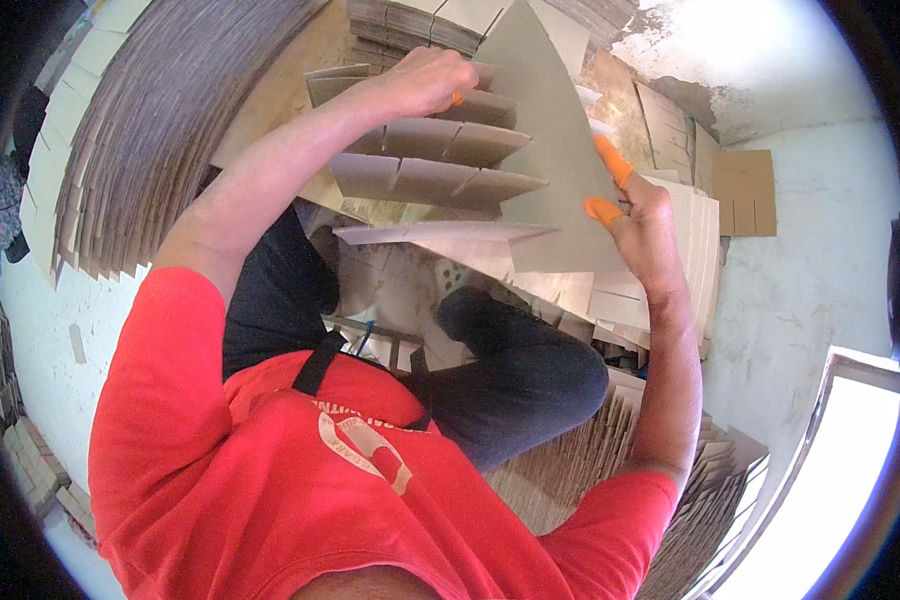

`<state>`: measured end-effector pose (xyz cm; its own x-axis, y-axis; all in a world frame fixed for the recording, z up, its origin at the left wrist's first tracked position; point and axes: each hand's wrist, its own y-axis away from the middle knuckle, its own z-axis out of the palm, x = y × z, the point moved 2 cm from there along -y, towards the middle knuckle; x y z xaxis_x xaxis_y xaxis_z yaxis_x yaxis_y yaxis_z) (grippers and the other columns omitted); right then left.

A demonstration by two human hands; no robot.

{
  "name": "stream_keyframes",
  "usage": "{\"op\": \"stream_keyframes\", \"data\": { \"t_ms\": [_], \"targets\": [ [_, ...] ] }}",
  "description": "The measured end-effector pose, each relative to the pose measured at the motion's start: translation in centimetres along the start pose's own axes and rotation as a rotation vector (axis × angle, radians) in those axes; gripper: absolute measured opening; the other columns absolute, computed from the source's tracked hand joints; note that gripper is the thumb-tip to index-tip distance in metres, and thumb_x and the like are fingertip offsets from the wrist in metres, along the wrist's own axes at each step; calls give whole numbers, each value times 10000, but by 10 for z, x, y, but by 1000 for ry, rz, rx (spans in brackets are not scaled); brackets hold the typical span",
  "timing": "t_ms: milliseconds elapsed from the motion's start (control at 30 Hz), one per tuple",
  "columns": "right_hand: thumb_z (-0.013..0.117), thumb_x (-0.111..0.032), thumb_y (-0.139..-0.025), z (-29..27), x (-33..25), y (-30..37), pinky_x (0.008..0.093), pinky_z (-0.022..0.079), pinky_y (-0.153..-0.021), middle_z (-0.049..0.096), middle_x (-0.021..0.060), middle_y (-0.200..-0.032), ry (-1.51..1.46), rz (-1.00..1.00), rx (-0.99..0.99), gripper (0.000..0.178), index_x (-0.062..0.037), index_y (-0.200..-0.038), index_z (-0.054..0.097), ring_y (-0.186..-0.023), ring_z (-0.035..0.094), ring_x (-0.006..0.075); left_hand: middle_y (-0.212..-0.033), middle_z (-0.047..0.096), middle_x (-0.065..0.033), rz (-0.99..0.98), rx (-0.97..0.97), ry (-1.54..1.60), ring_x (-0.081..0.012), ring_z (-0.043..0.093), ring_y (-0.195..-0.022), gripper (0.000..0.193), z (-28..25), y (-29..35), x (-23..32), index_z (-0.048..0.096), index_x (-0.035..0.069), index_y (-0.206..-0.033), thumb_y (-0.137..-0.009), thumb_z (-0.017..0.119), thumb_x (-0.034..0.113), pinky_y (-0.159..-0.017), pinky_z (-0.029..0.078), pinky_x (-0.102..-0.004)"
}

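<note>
Cardboard sheet (555,170), tan worktop (270,120), stained wall (770,80)

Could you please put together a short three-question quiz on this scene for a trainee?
1. Multiple choice: What does the right hand hold? A) a knife; B) the large cardboard sheet; C) a roll of tape.
2. True or false: The slotted cardboard strips near the left hand are spaced apart from one another.
3. Fill in: The finger covers on the right hand are ____ in colour.

Key: 1 B; 2 true; 3 orange.
</note>
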<state>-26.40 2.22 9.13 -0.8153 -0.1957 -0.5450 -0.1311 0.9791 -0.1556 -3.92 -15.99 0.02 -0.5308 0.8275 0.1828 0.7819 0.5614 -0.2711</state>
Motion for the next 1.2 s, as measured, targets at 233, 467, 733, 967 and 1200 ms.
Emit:
{"op": "stream_keyframes", "data": {
  "t_ms": [233,467,733,967,1200],
  "targets": [
    [690,-76,-791,6,-18,-21,388,493,-643,626,210,-783,180,76,60,432,-33,-1206,582,-673,623,311,-751,616,-182,-61,-76,32,-377,620,-786,144,-1,3,3,559,-3,-704,-753,674,69,-635,487,-475],
    [652,-24,-825,30,6,-19,331,459,-558,573,170,-667,381,-85,126,467,-48,-1280,550,-545,510,197,-729,620,-148,143,17,-85,-346,620,-734,183,-5,1,-5,611,31,-737,-745,720,178,-628,472,-459],
    [648,-57,-797,47,18,-3,438,475,-548,577,215,-690,245,-145,208,121,8,-782,546,-624,600,379,-747,626,-176,-117,89,71,-355,624,-727,265,-27,-16,-4,655,36,-785,-772,697,297,-624,484,-442],
    [625,2,-811,39,8,-4,333,455,-557,596,190,-709,249,-107,239,324,4,-1130,572,-578,546,251,-794,638,-199,-57,22,108,-365,642,-788,260,-4,-34,-16,652,30,-997,-745,622,-25,-677,504,-465],
    [639,2,-809,30,-3,0,294,450,-573,590,202,-708,250,-103,153,426,-7,-1231,579,-557,523,238,-902,633,-192,-23,-86,74,-348,617,-889,298,-14,-27,-8,643,19,-1024,-753,563,-78,-748,501,-420]
  ]
}}
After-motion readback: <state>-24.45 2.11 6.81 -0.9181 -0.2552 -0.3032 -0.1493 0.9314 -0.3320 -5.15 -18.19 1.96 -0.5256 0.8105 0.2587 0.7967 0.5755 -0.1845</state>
